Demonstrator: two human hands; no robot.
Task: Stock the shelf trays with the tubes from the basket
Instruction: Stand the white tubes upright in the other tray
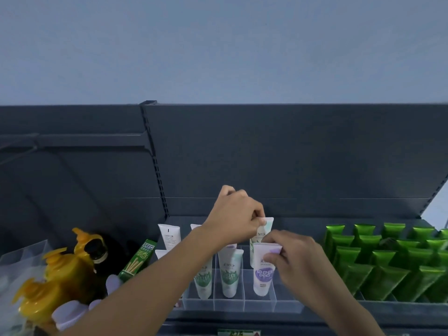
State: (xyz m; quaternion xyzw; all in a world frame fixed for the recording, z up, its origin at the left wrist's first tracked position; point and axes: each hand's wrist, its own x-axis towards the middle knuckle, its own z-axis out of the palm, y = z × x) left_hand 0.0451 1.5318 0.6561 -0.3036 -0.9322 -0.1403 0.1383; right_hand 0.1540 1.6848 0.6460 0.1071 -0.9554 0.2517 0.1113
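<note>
Your L hand pinches green tube upright, prob. making room; R hand pinches purple tube to seat it in front in tray.

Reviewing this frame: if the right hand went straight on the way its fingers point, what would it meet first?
Probably the green-and-white tube pinched by the left hand, just beyond the purple tube the right hand holds; the depth between them is unclear.
</note>
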